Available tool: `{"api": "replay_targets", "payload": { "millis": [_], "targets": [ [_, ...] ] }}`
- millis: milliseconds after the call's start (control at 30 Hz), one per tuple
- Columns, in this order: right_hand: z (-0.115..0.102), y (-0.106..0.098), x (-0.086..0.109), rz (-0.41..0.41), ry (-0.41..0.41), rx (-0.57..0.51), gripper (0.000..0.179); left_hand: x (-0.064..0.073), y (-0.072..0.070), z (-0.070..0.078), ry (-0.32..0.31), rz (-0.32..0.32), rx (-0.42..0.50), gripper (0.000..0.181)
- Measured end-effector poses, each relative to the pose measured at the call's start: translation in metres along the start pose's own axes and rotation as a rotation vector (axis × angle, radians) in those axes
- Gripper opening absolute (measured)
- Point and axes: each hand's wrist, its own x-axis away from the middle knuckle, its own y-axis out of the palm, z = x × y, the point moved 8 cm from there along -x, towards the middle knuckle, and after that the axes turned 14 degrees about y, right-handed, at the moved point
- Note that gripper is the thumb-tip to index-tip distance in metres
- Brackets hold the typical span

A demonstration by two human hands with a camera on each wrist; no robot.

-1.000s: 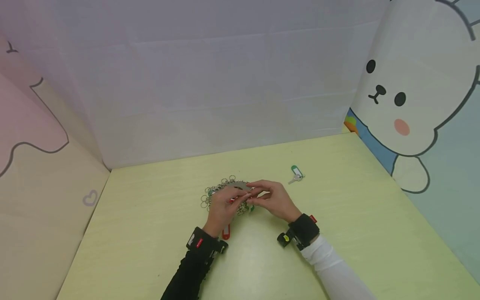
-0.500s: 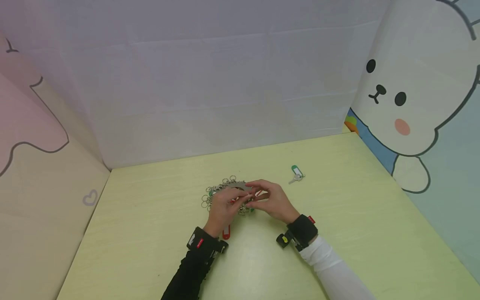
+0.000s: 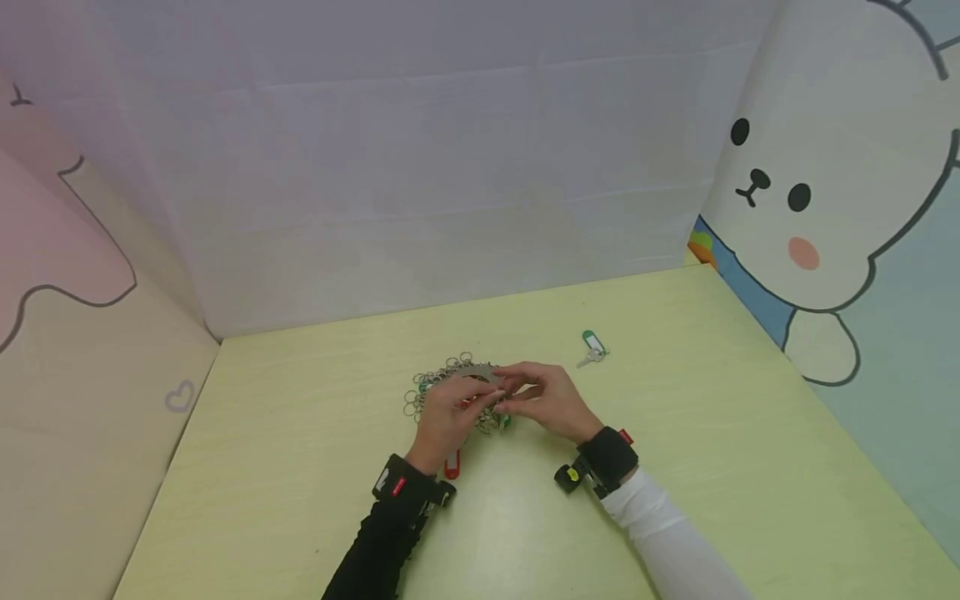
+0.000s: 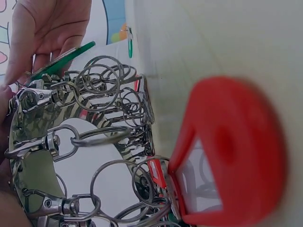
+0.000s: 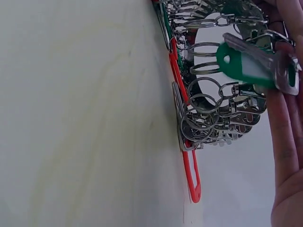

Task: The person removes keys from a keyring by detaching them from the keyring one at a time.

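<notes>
As seen in the head view, located metal hoop (image 4: 35, 175) at the middle of the desk (image 3: 285, 450), hung around with swivel clasps (image 4: 52, 205) and split rings (image 4: 102, 140). Found left hand (image 3: 446, 412) bent over the near side of the hoop, with thumb and forefinger together, pinched on the rim beside a clasp. Found right hand (image 3: 551, 404) facing it at the hoop's right side, with fingers curled in on the key (image 5: 246, 47), near the left fingertips. Cannot tell exactly where the fingers grip; contact partly hidden. Saw green tag (image 5: 255, 71) hanging with this key, tilted, just beside the split rings. Noted red tag (image 4: 232, 137) low beside the hoop, near the left wrist. Logged second key (image 3: 592, 357) with second green tag (image 3: 593, 342) on the desk, to the right of the hoop and beyond the right hand, apart from both. Recorded black sleeve (image 3: 367, 550) on left arm, white sleeve (image 3: 675, 542) on right.
</notes>
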Motion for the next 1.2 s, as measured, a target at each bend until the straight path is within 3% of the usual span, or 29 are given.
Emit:
{"api": "replay_targets", "payload": {
  "millis": [200, 633, 900, 1200],
  "targets": [
    [-0.006, -0.005, 0.004, 0.102, -0.064, 0.021, 0.049, 0.0, 0.0, 0.001, -0.014, 0.005, 0.019, 0.01],
    [-0.011, -0.006, 0.005, 0.135, -0.128, 0.025, 0.047, 0.001, -0.002, -0.004, -0.065, 0.02, 0.014, 0.007],
    [-0.016, -0.02, 0.005, 0.175, -0.177, 0.076, 0.023, 0.002, -0.003, -0.006, -0.086, 0.015, 0.008, 0.007],
    [0.001, -0.056, 0.002, 0.287, -0.084, 0.15, 0.019, 0.004, -0.003, -0.007, -0.105, -0.005, 0.023, 0.01]
  ]
}}
